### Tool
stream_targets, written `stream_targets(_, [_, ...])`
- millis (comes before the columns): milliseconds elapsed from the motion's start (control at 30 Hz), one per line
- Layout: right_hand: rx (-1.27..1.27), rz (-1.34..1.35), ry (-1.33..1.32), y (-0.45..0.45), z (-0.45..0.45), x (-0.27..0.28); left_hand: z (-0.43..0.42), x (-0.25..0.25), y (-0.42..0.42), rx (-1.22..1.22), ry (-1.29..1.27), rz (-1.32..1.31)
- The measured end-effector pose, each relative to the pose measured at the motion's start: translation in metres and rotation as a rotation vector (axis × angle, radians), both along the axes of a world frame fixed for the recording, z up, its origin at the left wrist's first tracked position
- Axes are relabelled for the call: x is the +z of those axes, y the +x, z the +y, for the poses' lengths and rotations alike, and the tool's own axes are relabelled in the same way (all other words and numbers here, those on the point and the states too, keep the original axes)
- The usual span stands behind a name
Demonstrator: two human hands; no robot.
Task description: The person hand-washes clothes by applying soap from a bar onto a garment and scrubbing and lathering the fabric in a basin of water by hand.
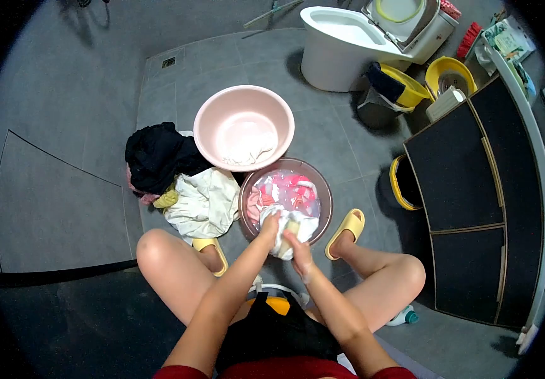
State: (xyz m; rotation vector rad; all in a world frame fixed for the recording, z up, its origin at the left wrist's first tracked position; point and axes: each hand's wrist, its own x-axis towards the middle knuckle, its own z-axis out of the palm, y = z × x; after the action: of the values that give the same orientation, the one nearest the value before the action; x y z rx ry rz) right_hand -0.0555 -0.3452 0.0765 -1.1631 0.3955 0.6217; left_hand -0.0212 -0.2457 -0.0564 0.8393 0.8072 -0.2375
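Note:
Over the near rim of a brown basin [327, 208] my left hand [270, 228] grips a white cloth [307, 222]. Close on its right, my right hand [299, 251] is closed round a pale yellowish bar [289, 235] that lies against the cloth. The bar's lower end is hidden by my fingers. Pink and red clothes [294, 189] lie in cloudy water inside the basin. Touching it at the back is a larger pale pink basin [204, 126], with a small white cloth [247, 153] at its bottom.
Left of the basins, dark clothes [162, 155] and a white garment [203, 202] are heaped on the floor [342, 148]. My slippered feet flank the basins. A toilet [329, 57] and yellow-rimmed bins [411, 88] stand at the back right, a black cabinet [455, 177] at the right.

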Motion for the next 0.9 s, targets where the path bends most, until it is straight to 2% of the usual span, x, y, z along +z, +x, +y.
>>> stream_targets(33, [0.032,-0.132,-0.005,-0.004,0.004,0.002,0.007,0.030,-0.002,-0.024,-0.213,-0.034])
stream_targets(100, [0.008,-0.108,-0.099,-0.004,0.003,-0.006,0.001,0.087,-0.004,-0.143,-0.069,0.135])
stream_targets(167, [-0.071,-0.070,-0.122,0.009,0.001,0.003,-0.019,0.092,-0.012,-0.068,0.062,-0.149])
stream_targets(200, [-0.157,-0.139,-0.068,0.014,0.001,0.000,-0.023,0.126,-0.016,-0.012,0.068,-0.245])
stream_targets(233, [-0.189,-0.180,-0.132,0.022,0.002,0.003,-0.026,0.137,-0.021,-0.081,0.290,-0.227])
stream_targets(300, [-0.227,-0.029,-0.149,0.043,-0.011,-0.022,-0.048,0.133,-0.035,-0.050,0.395,-0.376])
stream_targets(333, [-0.265,0.020,-0.015,0.047,-0.013,-0.015,-0.055,0.132,-0.041,-0.103,0.530,-0.433])
stream_targets(367, [-0.271,0.067,0.227,0.051,-0.019,-0.046,-0.056,0.130,-0.043,-0.155,0.665,-0.491])
stream_targets(433, [-0.174,0.183,0.439,0.046,-0.022,-0.054,-0.046,0.132,-0.042,-0.328,0.991,-0.570])
stream_targets(467, [-0.147,0.198,0.414,0.042,-0.022,-0.059,-0.041,0.132,-0.041,-0.412,1.152,-0.609])
stream_targets(500, [-0.119,0.214,0.389,0.036,-0.017,-0.041,-0.037,0.133,-0.040,-0.496,1.312,-0.646])
stream_targets(533, [-0.089,0.231,0.363,0.032,-0.013,-0.030,-0.033,0.130,-0.033,-0.514,1.272,-0.592])
stream_targets(567, [0.062,0.177,0.323,0.030,-0.012,-0.041,-0.031,0.127,-0.030,-0.489,1.229,-0.594])
stream_targets(633, [0.088,0.104,0.201,0.023,-0.011,-0.012,-0.026,0.133,-0.025,-0.439,1.146,-0.596])
stream_targets(833, [0.010,0.130,0.195,0.014,-0.005,-0.013,-0.027,0.139,-0.026,-0.283,1.080,-0.524])
stream_targets(867, [-0.026,0.079,0.287,0.012,-0.003,-0.006,-0.023,0.102,-0.021,-0.196,0.887,-0.517])
stream_targets(900, [-0.051,0.082,0.293,0.009,-0.002,0.000,-0.022,0.104,-0.020,-0.170,0.809,-0.504])
